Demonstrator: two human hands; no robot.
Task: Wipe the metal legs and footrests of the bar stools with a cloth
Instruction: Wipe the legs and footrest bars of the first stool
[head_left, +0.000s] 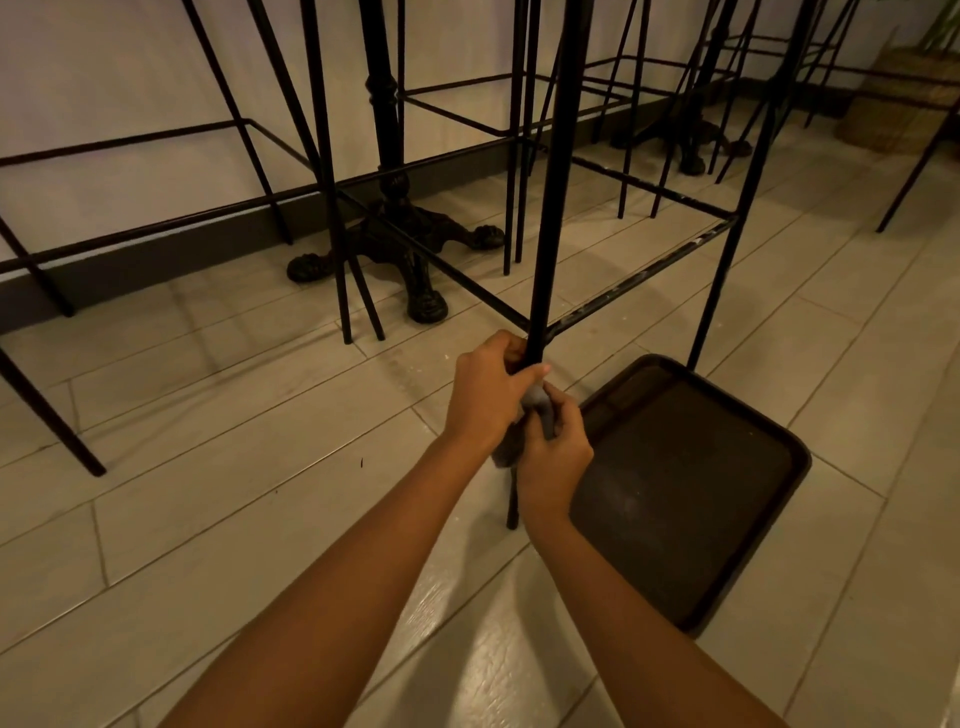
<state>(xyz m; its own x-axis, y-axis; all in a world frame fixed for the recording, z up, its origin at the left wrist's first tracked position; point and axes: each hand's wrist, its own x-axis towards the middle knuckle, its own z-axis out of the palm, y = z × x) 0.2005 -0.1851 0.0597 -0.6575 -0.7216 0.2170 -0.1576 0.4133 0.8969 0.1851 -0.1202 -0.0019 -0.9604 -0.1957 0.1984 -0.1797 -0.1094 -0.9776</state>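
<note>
Thin black metal stool leg (545, 208), near centre: your left hand (485, 395) closes round it for steadiness; your right hand (553, 452) clamps the grey cloth (537, 402) against it below.

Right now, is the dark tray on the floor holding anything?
No, the dark tray lies bare on the tiled floor beside the stool leg that both hands grip.
</note>
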